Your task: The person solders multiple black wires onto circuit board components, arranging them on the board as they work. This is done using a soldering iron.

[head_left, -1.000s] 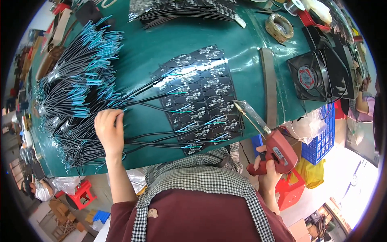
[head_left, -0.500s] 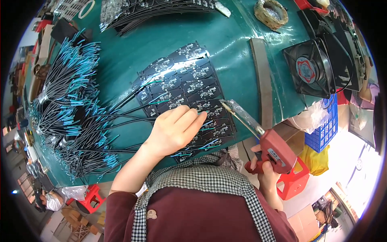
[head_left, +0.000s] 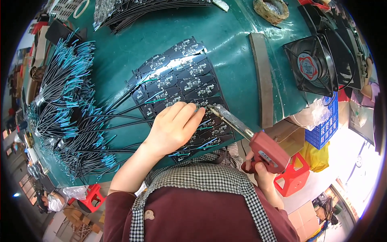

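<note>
From where I stand, a panel of black circuit boards lies flat on the green tabletop, right before the person; take it as the clock's centre, with twelve pointing away from them. The left hand is over its six o'clock side, fingers bent and drawn together, the fingertips low by the boards; I can't tell whether they pinch a wire. At four o'clock the right hand has its fingers closed round the handle of a red soldering gun. The gun's tip points back toward ten, just beside the left fingertips; whether it touches the boards I can't make out. From nine, black cables run onto the panel, thin blue and green wires at their ends, out of a heap of bundled cables. A stack of similar boards sits between eleven and twelve, a flat grey-brown bar near three, and beyond it a black cooling fan.
</note>
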Demonstrator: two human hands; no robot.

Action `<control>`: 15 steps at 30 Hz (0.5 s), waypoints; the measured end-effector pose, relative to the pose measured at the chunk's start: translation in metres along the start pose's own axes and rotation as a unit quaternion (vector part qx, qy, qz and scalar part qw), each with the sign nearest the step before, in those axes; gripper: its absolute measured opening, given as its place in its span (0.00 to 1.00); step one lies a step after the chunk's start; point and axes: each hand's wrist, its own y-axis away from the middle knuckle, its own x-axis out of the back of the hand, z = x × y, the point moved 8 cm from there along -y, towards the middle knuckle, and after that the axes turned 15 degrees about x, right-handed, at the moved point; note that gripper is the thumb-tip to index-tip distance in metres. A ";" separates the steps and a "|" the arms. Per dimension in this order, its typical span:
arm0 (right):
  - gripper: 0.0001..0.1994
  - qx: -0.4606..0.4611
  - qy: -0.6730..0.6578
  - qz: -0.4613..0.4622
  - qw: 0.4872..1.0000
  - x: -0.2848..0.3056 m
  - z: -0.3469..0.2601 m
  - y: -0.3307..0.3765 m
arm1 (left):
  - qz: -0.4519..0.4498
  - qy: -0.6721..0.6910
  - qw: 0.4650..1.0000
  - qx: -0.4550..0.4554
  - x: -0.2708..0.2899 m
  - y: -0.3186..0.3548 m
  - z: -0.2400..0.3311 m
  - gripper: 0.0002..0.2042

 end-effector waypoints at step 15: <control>0.34 -0.008 -0.008 0.006 1.000 -0.002 0.005 0.001 | -0.016 -0.017 1.000 -0.009 -0.004 -0.001 0.002 0.17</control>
